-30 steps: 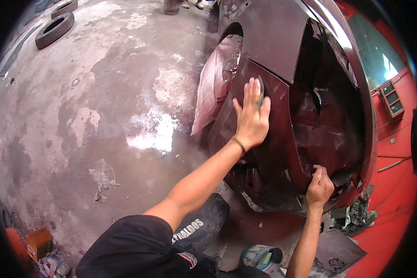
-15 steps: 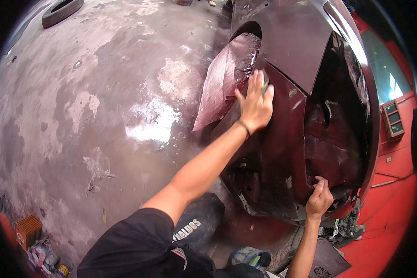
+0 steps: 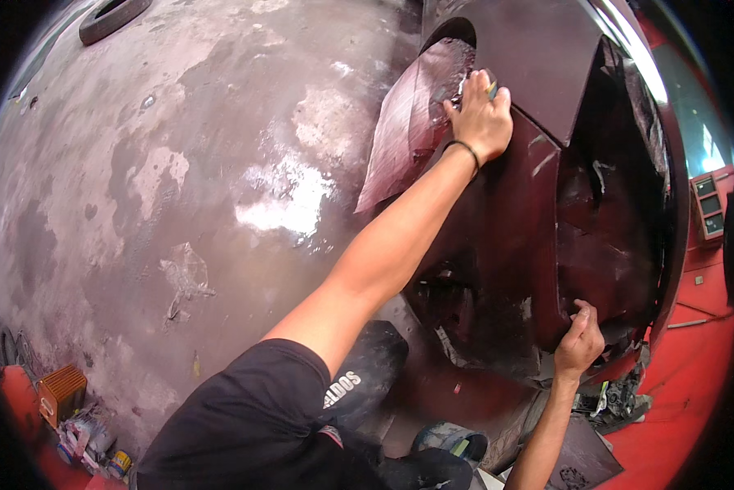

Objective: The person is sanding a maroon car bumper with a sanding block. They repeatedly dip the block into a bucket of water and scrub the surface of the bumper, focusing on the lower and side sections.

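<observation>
A dark maroon car bumper (image 3: 506,245) fills the space in front of me, beside the fender (image 3: 538,61). My left hand (image 3: 481,122) presses on the bumper's upper corner by the wheel arch, fingers stretched forward. Between its fingers shows the edge of a small dark and yellow piece (image 3: 492,90), mostly hidden. My right hand (image 3: 580,341) is curled at the inner edge of the bumper, lower right, fingertips bent over the rim. A wrinkled light sheet (image 3: 404,122) hangs in the wheel arch next to my left hand.
The headlight opening (image 3: 604,212) gapes dark right of the bumper. A bucket (image 3: 477,445) stands near my legs. A tyre (image 3: 114,20) lies far left on the stained floor (image 3: 220,163). An orange-brown box (image 3: 62,392) sits at lower left, and loose parts (image 3: 616,400) lie below the bumper.
My left hand has slid farther away along the bumper, up toward the fender corner. My right hand keeps its hold on the edge. The whole view has shifted slightly.
</observation>
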The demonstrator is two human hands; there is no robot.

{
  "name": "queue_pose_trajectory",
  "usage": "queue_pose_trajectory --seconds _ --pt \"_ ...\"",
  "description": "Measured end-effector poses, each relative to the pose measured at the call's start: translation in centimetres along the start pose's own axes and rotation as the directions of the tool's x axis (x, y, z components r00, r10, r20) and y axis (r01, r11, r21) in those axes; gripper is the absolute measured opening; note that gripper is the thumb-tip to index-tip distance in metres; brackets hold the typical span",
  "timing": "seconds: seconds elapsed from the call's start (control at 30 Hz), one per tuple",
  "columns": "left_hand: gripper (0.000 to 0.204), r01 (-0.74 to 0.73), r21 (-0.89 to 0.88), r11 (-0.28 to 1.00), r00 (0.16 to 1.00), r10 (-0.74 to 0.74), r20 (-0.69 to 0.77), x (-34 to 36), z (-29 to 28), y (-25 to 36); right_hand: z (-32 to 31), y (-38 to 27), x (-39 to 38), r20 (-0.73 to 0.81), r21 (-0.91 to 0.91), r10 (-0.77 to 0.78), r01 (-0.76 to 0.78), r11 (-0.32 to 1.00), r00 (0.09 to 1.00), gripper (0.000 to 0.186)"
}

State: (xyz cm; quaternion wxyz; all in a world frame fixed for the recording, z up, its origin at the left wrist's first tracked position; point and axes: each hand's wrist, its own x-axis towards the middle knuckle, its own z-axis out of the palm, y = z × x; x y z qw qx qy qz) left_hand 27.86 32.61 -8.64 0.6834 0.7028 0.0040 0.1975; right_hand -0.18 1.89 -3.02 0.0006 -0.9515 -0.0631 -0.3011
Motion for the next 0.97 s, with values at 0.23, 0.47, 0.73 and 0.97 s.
queue_pose_trajectory --seconds 0.23,0.47,0.73,0.97 --pt "0.071 0.026 -0.141 0.99 0.999 -0.023 0.022 -15.4 0.6 -11.9 -0.3 -0.1 -0.2 0.013 -0.016 0.011 -0.01 1.0 1.0 0.04" --pt "0.069 -0.05 -0.176 0.983 0.999 0.05 -0.003 -11.9 -0.1 -9.2 -0.4 0.4 0.0 0.012 -0.041 -0.016 0.016 0.999 1.0 0.041" --pt "0.067 -0.042 -0.127 0.991 0.999 0.037 -0.036 -14.0 0.7 -12.3 -0.5 1.1 -0.4 0.019 -0.023 -0.028 0.028 0.999 0.999 0.043" --pt "0.072 0.344 -0.275 0.898 0.936 -0.305 0.175 -20.6 -0.9 -18.3 0.1 1.6 -0.4 0.029 -0.043 0.034 -0.033 0.999 0.999 0.043"
